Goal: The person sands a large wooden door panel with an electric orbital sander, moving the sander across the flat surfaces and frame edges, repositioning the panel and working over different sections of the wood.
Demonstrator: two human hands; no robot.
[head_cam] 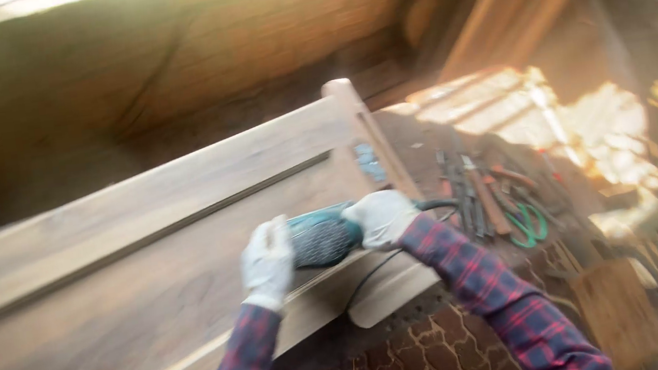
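A teal power sander (321,236) rests on a large framed wooden panel (129,260) that lies tilted across the view. My left hand (267,261), in a white work glove, presses on the sander's left side. The gloved right hand (381,216) grips its rear end, where a black cord (374,276) runs down over the panel's edge. Both sleeves are red and blue plaid.
Hand tools lie on a work surface to the right: chisels and files (472,192) and green-handled pliers (528,223). Wooden beams lean at the upper right. Sunlit patches fall on the floor at right. A patterned floor shows below the panel.
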